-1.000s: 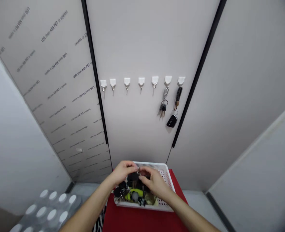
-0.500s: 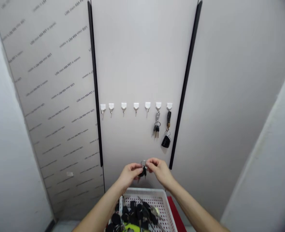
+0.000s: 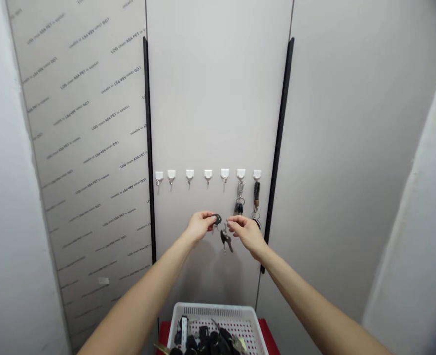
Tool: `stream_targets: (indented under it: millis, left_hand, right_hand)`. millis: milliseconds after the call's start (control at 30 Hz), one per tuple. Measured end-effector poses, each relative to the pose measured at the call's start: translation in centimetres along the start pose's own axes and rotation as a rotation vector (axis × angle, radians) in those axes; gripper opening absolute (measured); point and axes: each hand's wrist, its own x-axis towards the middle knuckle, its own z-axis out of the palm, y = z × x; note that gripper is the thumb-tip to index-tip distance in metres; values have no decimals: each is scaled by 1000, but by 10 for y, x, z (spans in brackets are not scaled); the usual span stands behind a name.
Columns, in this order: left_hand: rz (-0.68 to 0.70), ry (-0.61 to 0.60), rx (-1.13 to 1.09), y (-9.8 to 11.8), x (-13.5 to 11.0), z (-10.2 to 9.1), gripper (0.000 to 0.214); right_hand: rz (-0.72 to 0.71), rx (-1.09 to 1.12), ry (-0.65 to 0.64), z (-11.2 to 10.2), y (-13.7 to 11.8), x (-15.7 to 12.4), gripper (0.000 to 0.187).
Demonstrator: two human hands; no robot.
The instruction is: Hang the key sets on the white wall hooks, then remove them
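Observation:
A key bunch (image 3: 223,234) with a metal ring hangs between my two hands in front of the pale wall panel. My left hand (image 3: 200,225) pinches its dark fob on the left; my right hand (image 3: 248,235) pinches the ring on the right. Both hands are raised just below a row of white wall hooks (image 3: 207,174). The two rightmost hooks carry a small key set (image 3: 239,203) and a braided strap with a fob (image 3: 256,197), partly hidden by my right hand. Below, a white perforated basket (image 3: 218,312) holds several more dark keys.
The basket rests on a red surface (image 3: 271,333). Black vertical strips (image 3: 280,138) edge the hook panel. A film-covered panel with printed text (image 3: 88,138) stands to the left, and white walls close in on both sides.
Both hands have risen from the basket with the key bunch, from basket level up to just below the hooks. The view has tilted upward, so the basket sits lower in frame.

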Motion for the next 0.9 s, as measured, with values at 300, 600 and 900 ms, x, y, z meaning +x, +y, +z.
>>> stream_targets:
  millis: [300, 600, 900]
  left_hand:
    - [99, 10, 182, 20, 13, 11, 8]
    - [158, 158, 310, 41, 47, 12, 14]
    - [97, 283, 301, 53, 68, 27, 16]
  right_hand:
    - [-76, 139, 33, 13, -2, 10, 24]
    - [-277, -382, 232, 0, -35, 54, 19]
    - [-224, -602, 289, -4, -62, 95, 21]
